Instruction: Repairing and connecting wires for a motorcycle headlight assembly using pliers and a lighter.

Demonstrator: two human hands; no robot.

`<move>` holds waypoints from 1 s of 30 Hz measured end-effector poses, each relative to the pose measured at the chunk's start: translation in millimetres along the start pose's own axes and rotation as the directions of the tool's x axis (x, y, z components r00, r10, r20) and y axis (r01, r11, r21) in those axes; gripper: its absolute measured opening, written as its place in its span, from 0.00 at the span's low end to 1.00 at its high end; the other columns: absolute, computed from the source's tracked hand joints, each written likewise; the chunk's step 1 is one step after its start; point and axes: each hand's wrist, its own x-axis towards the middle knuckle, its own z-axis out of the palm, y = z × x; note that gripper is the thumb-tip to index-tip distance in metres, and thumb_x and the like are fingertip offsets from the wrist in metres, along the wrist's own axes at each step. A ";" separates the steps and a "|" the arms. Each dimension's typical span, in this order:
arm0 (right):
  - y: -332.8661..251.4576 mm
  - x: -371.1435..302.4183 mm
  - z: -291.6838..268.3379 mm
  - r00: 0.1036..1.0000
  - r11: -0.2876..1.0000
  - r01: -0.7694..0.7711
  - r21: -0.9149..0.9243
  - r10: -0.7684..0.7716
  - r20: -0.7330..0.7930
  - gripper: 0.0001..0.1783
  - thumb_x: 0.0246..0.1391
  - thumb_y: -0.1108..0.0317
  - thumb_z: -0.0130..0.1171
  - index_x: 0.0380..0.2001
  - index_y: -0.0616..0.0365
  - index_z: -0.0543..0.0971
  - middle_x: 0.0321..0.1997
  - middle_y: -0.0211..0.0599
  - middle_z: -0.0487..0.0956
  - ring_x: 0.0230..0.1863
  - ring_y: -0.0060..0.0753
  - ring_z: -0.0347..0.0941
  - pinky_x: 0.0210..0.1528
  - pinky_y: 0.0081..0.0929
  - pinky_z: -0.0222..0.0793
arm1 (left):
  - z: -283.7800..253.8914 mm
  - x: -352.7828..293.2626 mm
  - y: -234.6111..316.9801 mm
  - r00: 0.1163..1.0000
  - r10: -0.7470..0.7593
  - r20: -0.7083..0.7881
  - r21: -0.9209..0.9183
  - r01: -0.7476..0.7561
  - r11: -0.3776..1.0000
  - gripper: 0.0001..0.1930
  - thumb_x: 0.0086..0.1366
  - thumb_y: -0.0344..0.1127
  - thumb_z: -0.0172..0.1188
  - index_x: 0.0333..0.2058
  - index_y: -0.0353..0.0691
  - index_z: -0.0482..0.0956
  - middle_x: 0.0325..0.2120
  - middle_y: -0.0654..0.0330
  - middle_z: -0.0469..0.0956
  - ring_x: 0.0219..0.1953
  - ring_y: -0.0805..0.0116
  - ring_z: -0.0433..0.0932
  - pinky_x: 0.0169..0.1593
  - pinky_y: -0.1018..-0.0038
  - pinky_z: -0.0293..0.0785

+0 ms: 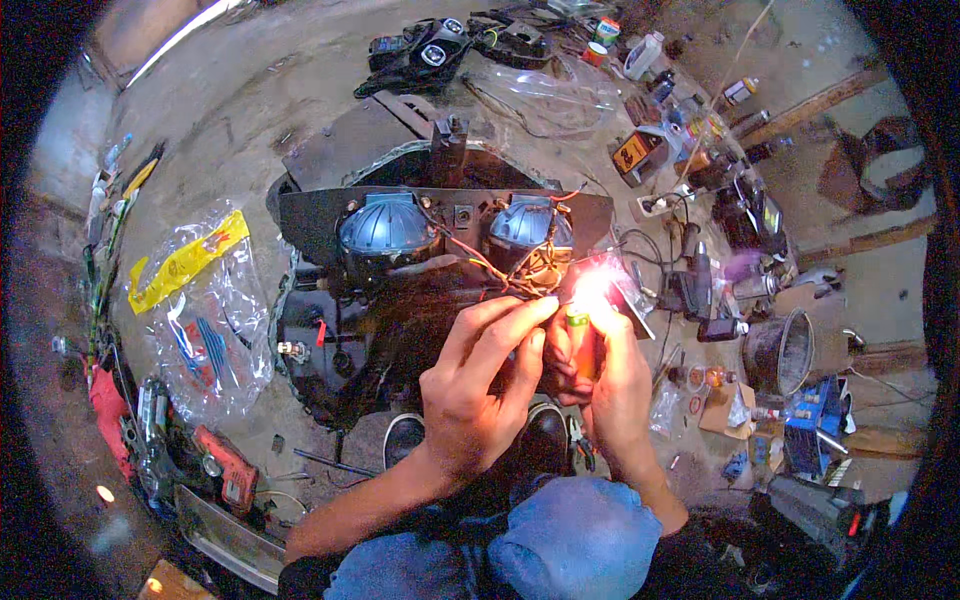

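Observation:
My right hand (pixel 622 395) is closed round a lighter (pixel 577 319) with a green top. A bright flame (pixel 598 286) burns above it, and its glare hides what lies right behind. Beside it, my left hand (pixel 485 375) pinches a wire at the bundle of thin wires (pixel 540 268); the exact spot between the fingertips is hard to see. Those wires run from two round blue-grey lamp housings (pixel 390 228) fixed side by side on a dark panel (pixel 305 215). The panel sits on a large black part (pixel 330 365) in front of me.
Left, a clear plastic bag (pixel 210 370) with a yellow strip lies near a red power tool (pixel 228 468). Pliers (pixel 582 440) lie by my shoe. At right are a cordless drill (pixel 695 270), a metal pot (pixel 780 352), a blue box (pixel 812 420) and several bottles. Black headlight parts (pixel 420 55) lie at the back.

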 end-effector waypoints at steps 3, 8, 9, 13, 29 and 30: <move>2.3 0.4 19.8 0.920 0.956 0.037 -0.290 -0.146 -0.364 0.23 0.79 0.51 0.42 0.47 0.54 0.82 0.30 0.29 0.73 0.22 0.19 0.65 0.22 0.20 0.61 | 2.0 -1.1 -4.0 1.000 0.027 0.001 0.019 -0.027 0.999 0.17 0.68 0.25 0.67 0.55 0.45 0.86 0.48 0.53 0.84 0.46 0.54 0.87 0.48 0.64 0.86; -8.9 1.3 34.9 0.961 0.988 -0.001 -0.156 -0.043 -0.275 0.26 0.73 0.42 0.47 0.28 0.50 0.73 0.21 0.22 0.68 0.16 0.14 0.54 0.18 0.17 0.45 | -0.4 -1.6 -3.1 1.000 0.011 0.008 0.017 -0.011 1.000 0.18 0.68 0.25 0.67 0.55 0.46 0.86 0.48 0.53 0.84 0.46 0.53 0.87 0.48 0.63 0.86; -5.1 2.7 34.7 0.962 0.988 -0.004 -0.155 -0.039 -0.271 0.26 0.73 0.42 0.47 0.28 0.50 0.73 0.21 0.22 0.68 0.16 0.14 0.54 0.18 0.17 0.45 | -1.0 -1.9 -3.5 1.000 0.012 0.007 0.021 -0.013 1.000 0.17 0.68 0.25 0.67 0.55 0.46 0.86 0.48 0.53 0.84 0.47 0.53 0.87 0.48 0.63 0.86; -3.3 0.8 24.6 0.951 0.980 0.007 -0.199 -0.068 -0.301 0.24 0.75 0.43 0.45 0.37 0.52 0.77 0.24 0.25 0.71 0.18 0.16 0.59 0.19 0.19 0.52 | -0.3 -0.6 -4.2 0.999 0.035 0.008 0.017 -0.035 0.999 0.17 0.68 0.25 0.67 0.55 0.46 0.86 0.48 0.53 0.84 0.47 0.53 0.87 0.48 0.63 0.86; -13.7 2.2 42.0 0.953 0.991 -0.032 -0.130 -0.009 -0.303 0.27 0.73 0.39 0.46 0.27 0.49 0.73 0.20 0.20 0.67 0.15 0.12 0.53 0.17 0.17 0.43 | 0.0 -1.4 -3.6 1.000 0.027 0.010 0.020 -0.028 0.999 0.17 0.68 0.25 0.67 0.55 0.46 0.86 0.47 0.54 0.84 0.47 0.54 0.87 0.49 0.63 0.86; -11.1 2.1 37.6 0.954 0.991 -0.033 -0.130 -0.007 -0.301 0.27 0.73 0.39 0.46 0.27 0.49 0.73 0.20 0.20 0.67 0.15 0.12 0.53 0.17 0.17 0.43 | -0.4 -2.5 -3.8 1.000 0.025 0.010 0.013 -0.025 1.000 0.17 0.68 0.25 0.67 0.55 0.46 0.86 0.47 0.54 0.84 0.47 0.54 0.87 0.49 0.63 0.86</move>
